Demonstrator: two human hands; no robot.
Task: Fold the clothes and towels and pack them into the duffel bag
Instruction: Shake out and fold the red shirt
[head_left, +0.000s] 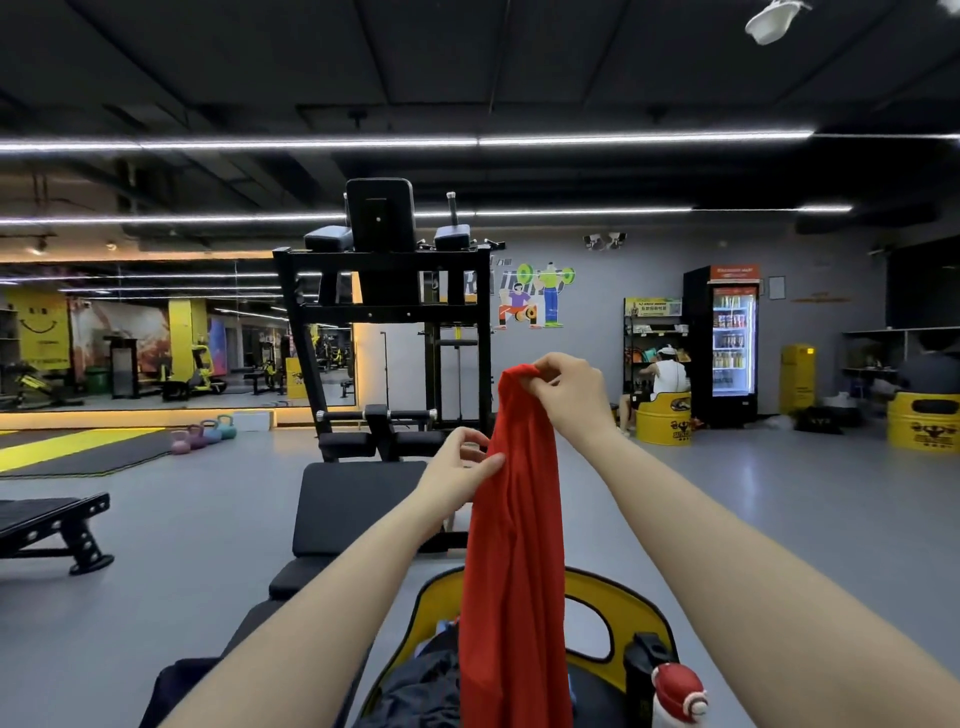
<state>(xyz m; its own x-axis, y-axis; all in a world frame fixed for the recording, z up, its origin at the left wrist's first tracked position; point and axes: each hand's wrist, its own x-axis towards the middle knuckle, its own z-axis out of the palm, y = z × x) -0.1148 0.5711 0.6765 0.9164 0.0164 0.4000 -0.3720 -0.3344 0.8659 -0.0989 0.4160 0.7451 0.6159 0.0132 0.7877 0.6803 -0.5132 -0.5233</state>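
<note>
Red garment (511, 525) is what we hold up in front of us, a long bunched length of thin fabric hanging straight down from chest height to the bottom edge of the view. It hangs over a yellow-rimmed seat (636, 603) with a black cushion, where a dark piece of clothing (421, 686) lies crumpled just to the left of the hanging cloth. We cannot pick out a duffel bag with any certainty.

Behind the garment stands a tall black exercise machine (384, 322) with padded arm rests and a back pad on top, and a black padded bench (353, 506) runs from its base toward us. A second, slanted bench (52, 525) sits on the grey floor to the left. Far right, a lit drinks fridge (732, 343) stands against the wall, with a yellow drum (665, 421) near it and a person in white sitting there.

Our right hand (569, 392) is the higher one: its fingers and thumb curl round the top corner of the garment and pinch it. Our left hand (460, 475) is lower and to the left, its thumb and fingertips pinching the cloth's left edge.

At the bottom right, a black bottle (641, 675) stands upright on the seat, touching a small red and white ball-shaped object (678, 688). A row of small coloured kettlebells (205, 434) rests on the floor at left.
</note>
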